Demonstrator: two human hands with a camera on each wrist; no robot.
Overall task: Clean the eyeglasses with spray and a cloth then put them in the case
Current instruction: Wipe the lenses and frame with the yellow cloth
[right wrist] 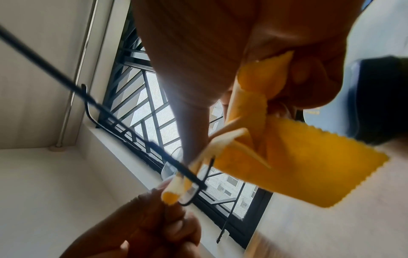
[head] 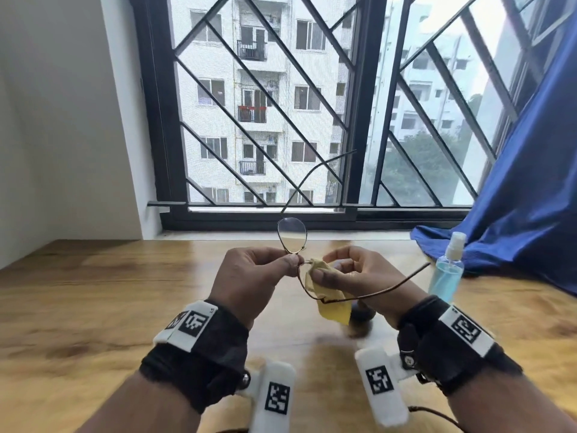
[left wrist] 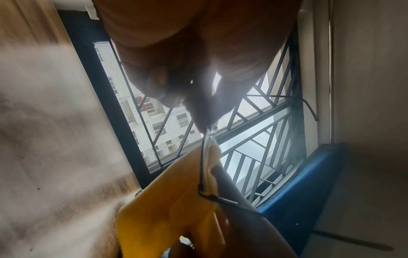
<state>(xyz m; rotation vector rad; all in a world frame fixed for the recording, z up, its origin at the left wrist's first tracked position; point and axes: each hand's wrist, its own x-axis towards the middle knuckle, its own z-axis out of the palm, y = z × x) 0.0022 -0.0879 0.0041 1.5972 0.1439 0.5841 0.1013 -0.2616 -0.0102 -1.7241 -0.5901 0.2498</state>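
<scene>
Mid-wipe: wooden table (head: pixel 93 307) below, spray bottle (head: pixel 446 270) standing right. Left hand (head: pixel 249 276) pinches the eyeglasses (head: pixel 292 235) at the bridge, held above the table; right hand (head: pixel 359 273) grips yellow cloth (head: pixel 331 304) around one lens. Next, probably: other lens, gentle pressure. Case not visible

Glasses, cloth and spray over the bench

The thin-framed eyeglasses (head: pixel 292 235) stood on end above the bench (head: pixel 93 292), temples unfolded, one clear lens uppermost, the lower lens wrapped in the yellow cloth (head: pixel 327 295). The spray bottle (head: pixel 447 270), blue liquid, clear cap on, stood upright right of the eyeglasses.
</scene>
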